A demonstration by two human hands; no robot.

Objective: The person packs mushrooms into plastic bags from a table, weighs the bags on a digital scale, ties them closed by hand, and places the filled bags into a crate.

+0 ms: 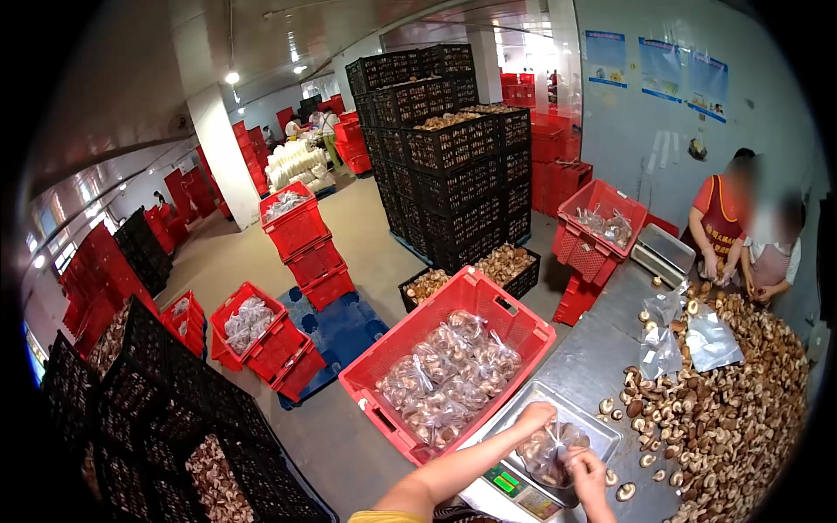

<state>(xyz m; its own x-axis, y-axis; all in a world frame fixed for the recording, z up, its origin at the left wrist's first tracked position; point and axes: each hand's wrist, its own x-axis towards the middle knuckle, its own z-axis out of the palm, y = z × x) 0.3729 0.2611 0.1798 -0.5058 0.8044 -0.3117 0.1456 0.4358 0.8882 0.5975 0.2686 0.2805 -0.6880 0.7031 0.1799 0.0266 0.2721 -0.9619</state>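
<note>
A clear plastic bag of mushrooms [542, 451] sits on the metal pan of a digital scale [603, 434], whose green display [506, 481] is lit. My left hand [537, 417] pinches the gathered top of the bag from the far side. On the near right, my right hand [586, 471] has its fingers closed on the bag's plastic. Just beyond the scale stands a red crate [392, 356] holding many tied bags of mushrooms. To the right, a large heap of loose mushrooms [741, 392] covers the metal table [580, 362].
Empty plastic bags [713, 340] lie on the heap's edge. Two people [724, 227] handle mushrooms at the far right, near another scale [661, 253]. Black crates [453, 187] are stacked high behind; red crates [309, 253] stand around a blue pallet [340, 331].
</note>
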